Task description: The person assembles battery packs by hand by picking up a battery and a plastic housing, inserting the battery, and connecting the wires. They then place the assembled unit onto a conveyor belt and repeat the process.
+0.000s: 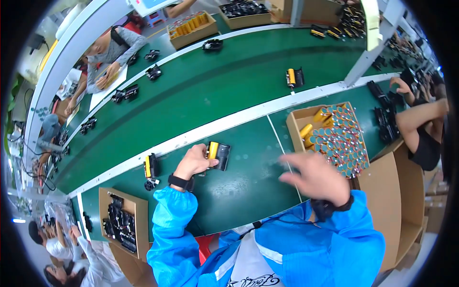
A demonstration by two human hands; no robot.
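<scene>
My left hand (193,161) is closed round a black plastic housing (223,157) just above the green bench. A yellow cylindrical cell (212,150) lies in that housing, along its left side. My right hand (313,174) hovers near the box of cells, slightly blurred by motion. Its thumb and fingers are spread, and nothing shows between them. Left of my left hand, another black housing with a yellow cell (151,165) rests on the bench, with a small round black part (150,184) by it.
At right stands a cardboard box (296,125) of yellow cells; at lower left, a box (142,210) of black housings. Beyond a white rail (191,133), a green belt (229,81) carries scattered housings. People work on the far side and at right, where a co-worker's arm (420,117) reaches in.
</scene>
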